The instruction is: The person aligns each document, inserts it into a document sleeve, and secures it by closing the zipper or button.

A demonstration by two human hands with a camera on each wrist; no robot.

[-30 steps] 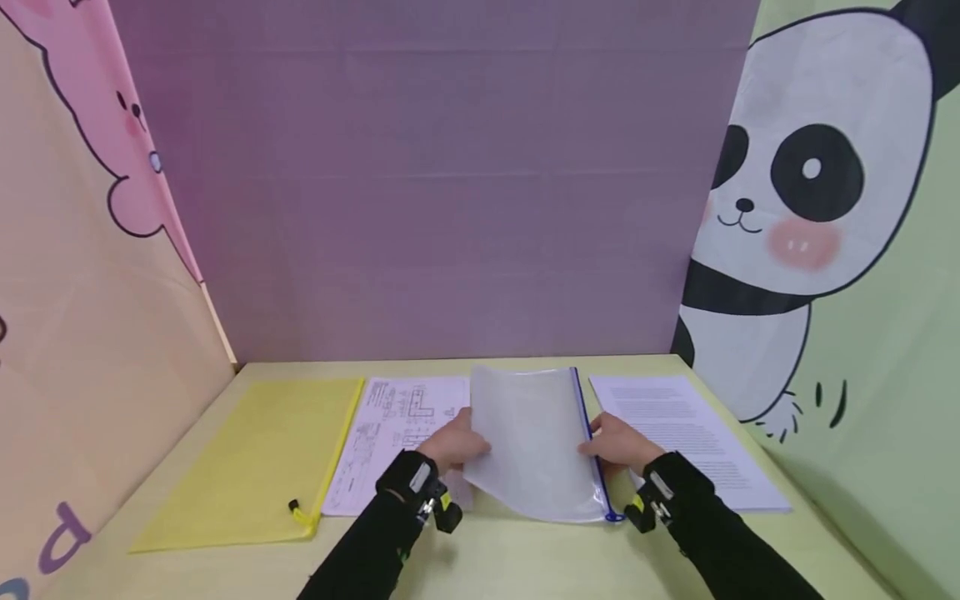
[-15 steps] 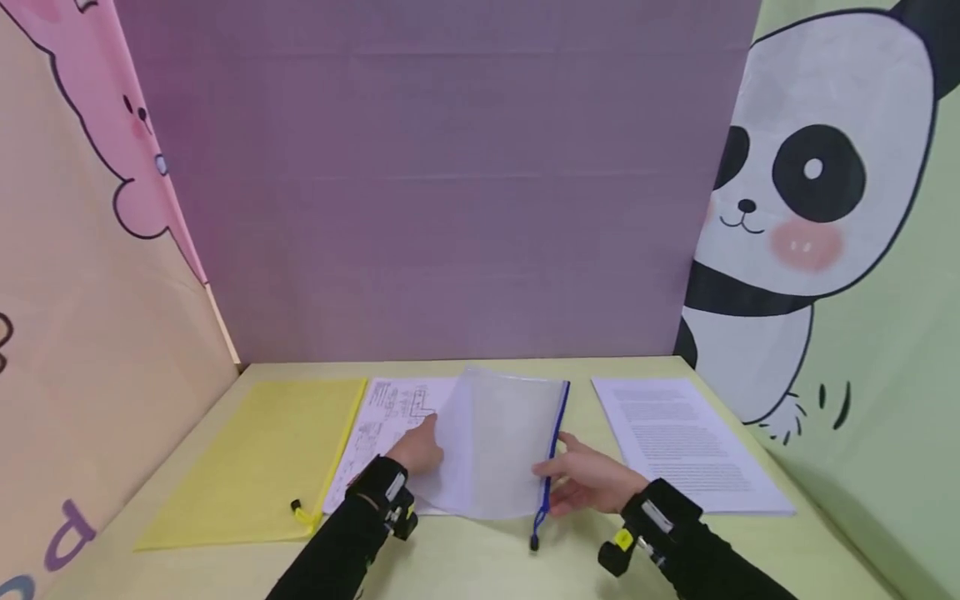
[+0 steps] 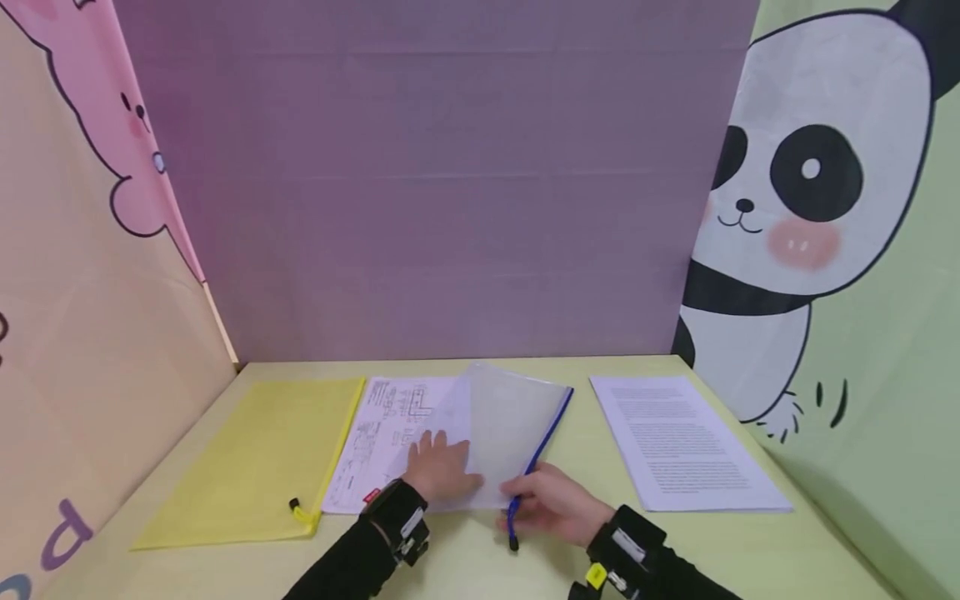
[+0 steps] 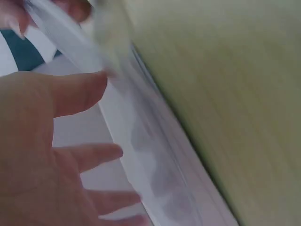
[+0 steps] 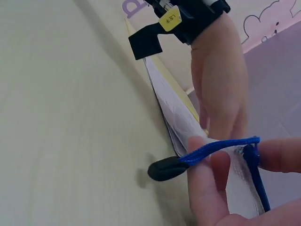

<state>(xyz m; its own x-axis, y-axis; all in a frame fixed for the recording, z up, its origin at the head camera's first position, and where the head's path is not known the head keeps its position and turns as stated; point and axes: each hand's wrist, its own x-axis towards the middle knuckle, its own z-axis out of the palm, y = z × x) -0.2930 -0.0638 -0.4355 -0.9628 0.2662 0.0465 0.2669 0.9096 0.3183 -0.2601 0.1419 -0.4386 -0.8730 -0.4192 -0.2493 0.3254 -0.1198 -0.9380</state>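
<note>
Pale table [image 3: 480, 571] | hands – left [image 3: 440, 471] spread | right [image 3: 561, 504] – pinching clear pouch [image 3: 504, 425] by blue edge [image 3: 551, 429]

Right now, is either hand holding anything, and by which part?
The right hand holds the clear folder by its blue zipper edge, near the pull tab. The left hand is spread open, apparently holding nothing.

Clear pouch [image 3: 510, 417]: thin, smooth plastic with a faint gloss; its blue pull cord [image 5: 216, 147] appears woven, ending in a matt black tip [image 5: 167, 169]. Left: yellow folder [image 3: 243, 458], translucent plastic; drawing sheet [image 3: 375, 442], matt paper. Right: text sheets [image 3: 693, 446], matt paper. Far: purple backdrop [image 3: 450, 208], lightly creased matt cloth. Near: tabletop [image 3: 480, 571], smooth.
</note>
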